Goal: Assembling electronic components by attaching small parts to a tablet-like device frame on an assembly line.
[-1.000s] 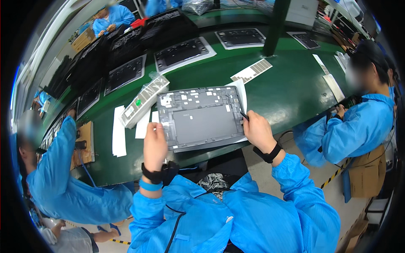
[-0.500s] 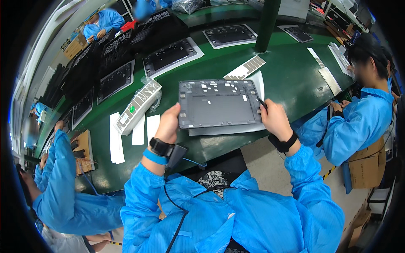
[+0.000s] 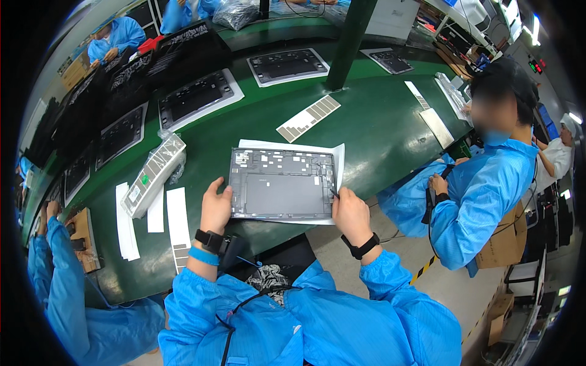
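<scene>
A dark grey tablet back housing (image 3: 284,192) with small white pads along its far side lies over a white sheet (image 3: 340,160) in front of me. My left hand (image 3: 215,206) grips its left edge with thumb and fingers. At the right edge, my right hand (image 3: 352,213) is closed round a thin black tool (image 3: 335,194), its tip by the housing; most of the tool is hidden in the fingers. Beyond the housing lies a white strip sheet with grey stickers (image 3: 309,118). A similar sticker strip (image 3: 177,219) lies left of my left hand.
A long plastic-wrapped stack of sticker strips (image 3: 154,175) and white paper strips (image 3: 126,222) lie left on the green table (image 3: 372,137). More housings (image 3: 198,97) line the far side, near a green post (image 3: 351,46). A co-worker (image 3: 488,183) sits at right; another person's sleeve (image 3: 91,293) is at left.
The housing has come down onto the white sheet, with both hands still at its edges. The view has swung right, and a sticker strip now shows beside my left hand.
</scene>
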The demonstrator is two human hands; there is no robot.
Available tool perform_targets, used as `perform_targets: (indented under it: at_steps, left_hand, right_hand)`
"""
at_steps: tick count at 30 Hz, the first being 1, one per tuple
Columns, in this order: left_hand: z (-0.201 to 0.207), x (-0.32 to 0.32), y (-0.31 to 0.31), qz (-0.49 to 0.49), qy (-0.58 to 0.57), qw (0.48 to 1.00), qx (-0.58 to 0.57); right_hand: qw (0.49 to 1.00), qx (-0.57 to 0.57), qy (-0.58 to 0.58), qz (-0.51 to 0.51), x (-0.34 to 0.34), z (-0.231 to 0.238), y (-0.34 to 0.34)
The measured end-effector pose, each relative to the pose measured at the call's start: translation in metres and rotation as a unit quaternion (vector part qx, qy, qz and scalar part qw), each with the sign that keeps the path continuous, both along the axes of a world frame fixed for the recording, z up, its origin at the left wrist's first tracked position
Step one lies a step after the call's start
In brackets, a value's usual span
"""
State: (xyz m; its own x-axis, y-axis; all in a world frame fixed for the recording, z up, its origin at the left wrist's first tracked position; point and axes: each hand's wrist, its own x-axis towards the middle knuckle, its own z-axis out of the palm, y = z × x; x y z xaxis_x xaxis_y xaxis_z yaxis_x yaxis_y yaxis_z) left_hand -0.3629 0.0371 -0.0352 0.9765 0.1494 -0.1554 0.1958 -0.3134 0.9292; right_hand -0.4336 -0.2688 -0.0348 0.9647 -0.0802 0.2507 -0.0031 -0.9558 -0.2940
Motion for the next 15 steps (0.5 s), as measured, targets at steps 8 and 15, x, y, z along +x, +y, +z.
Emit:
perform_targets:
  at_steps: [8, 15]
  left_hand:
    - [0.038, -0.011, 0.007, -0.134, 0.202, 0.833, -0.497]
    - [0.03, -0.001, 0.006, -0.078, 0.014, 0.952, -0.295]
  right_hand:
    - [1.0, 0.015, -0.002, 0.016, 0.002, 0.0, 0.0]
    - [0.986, 0.164, 0.002, 0.022, 0.017, 0.012, 0.001]
